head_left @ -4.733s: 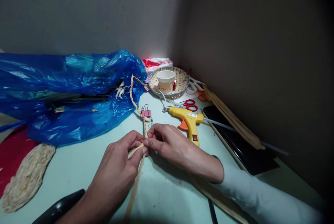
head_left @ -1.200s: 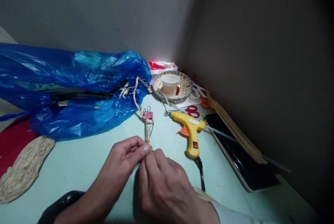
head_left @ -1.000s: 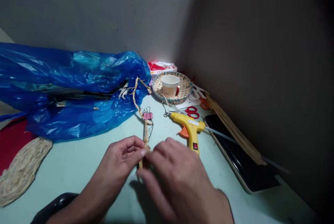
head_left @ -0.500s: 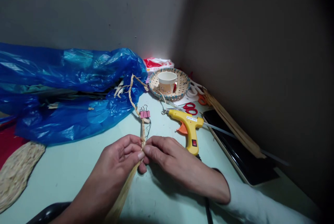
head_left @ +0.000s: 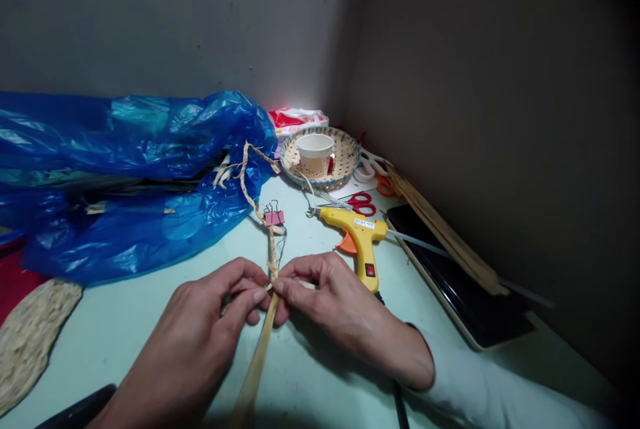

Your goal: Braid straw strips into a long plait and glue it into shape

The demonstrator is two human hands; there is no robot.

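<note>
A thin braid of pale dried plant fibre (head_left: 245, 179) runs across the table toward me, and a pink binder clip (head_left: 275, 218) grips it partway along. At the braid's near end, my left hand (head_left: 205, 322) pinches a strand between thumb and forefinger. My right hand (head_left: 340, 302) pinches another strand just beside it, the fingertips nearly meeting. Between the hands a long flat fibre strip (head_left: 257, 362) hangs down toward the bottom edge. The exact crossing of the strands is partly hidden by the fingers.
A yellow glue gun (head_left: 357, 229) lies right of the braid, near red-handled scissors (head_left: 363, 204). Behind stand a woven basket (head_left: 347, 156) and paper cup (head_left: 315, 157). Blue plastic bag (head_left: 190, 236) spreads left, above a woven mat (head_left: 37, 342). Fibre strips (head_left: 445, 229) rest across a black tablet (head_left: 450, 302).
My left hand has shifted slightly left, drawing its strand sideways from the braid. The long strip now shows between my hands instead of running under the left one. The view has shifted a little.
</note>
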